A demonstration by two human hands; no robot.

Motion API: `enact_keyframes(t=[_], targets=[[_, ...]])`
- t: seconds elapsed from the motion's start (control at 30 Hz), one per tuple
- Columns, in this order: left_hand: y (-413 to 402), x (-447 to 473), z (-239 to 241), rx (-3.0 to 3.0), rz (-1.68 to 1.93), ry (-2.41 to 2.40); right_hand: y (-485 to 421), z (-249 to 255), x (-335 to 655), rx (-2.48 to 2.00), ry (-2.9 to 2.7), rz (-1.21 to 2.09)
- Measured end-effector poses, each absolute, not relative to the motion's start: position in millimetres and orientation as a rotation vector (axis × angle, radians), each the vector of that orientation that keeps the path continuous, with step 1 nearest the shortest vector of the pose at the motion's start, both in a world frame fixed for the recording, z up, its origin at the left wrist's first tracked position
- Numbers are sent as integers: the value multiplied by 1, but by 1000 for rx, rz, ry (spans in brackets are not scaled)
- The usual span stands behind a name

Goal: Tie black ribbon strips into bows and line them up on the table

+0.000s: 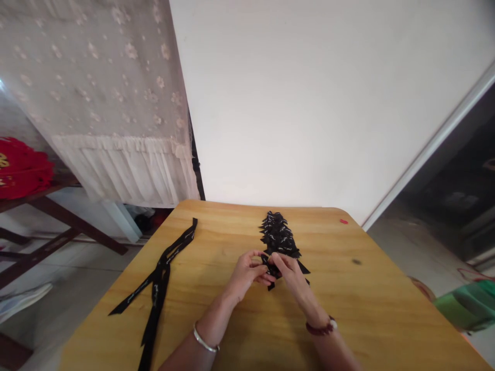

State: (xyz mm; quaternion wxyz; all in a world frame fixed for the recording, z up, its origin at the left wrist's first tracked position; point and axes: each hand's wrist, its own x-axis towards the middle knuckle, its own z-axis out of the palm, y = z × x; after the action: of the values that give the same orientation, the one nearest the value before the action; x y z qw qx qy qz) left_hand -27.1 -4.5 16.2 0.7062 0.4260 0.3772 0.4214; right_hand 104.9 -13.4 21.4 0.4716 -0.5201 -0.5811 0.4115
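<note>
Between my two hands is a black ribbon (271,268) with small white lettering, bunched into loops like a bow. My left hand (249,273) pinches it from the left, thumb and fingers closed. From the right, the thumb and fingers of my right hand (288,270) close on the same ribbon, and they hide part of it. Just beyond my hands, a row of black ribbon bows (277,232) lies overlapped on the wooden table. Loose black ribbon strips (158,273) with white print lie crossed on the table to the left.
The wooden table (216,226) meets a white wall (294,103) at its far edge. A small red scrap (343,221) lies at the far right. A lace curtain (116,93) hangs at the left, above a dark wooden stand (73,221) with a red bundle (23,167).
</note>
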Motion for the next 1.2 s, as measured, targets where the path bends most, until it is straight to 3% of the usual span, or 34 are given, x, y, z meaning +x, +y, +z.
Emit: enact_keyframes(t=[0.23,0.43,0.57,0.97,1.2], targets=[[-2,-32,17,943,905,898,-8,14,110,-1251,-1422,972],[2,-38,19,968,1211,1077,-5,8,113,-1348,-1468,813],[-2,-32,18,946,1063,1003,-9,12,106,-1356,-1486,757],[1,-30,14,827,1129,889,-12,16,105,-1340,-1366,979],[-1,-28,15,844,1134,913,-12,17,103,-1302,-1436,887]])
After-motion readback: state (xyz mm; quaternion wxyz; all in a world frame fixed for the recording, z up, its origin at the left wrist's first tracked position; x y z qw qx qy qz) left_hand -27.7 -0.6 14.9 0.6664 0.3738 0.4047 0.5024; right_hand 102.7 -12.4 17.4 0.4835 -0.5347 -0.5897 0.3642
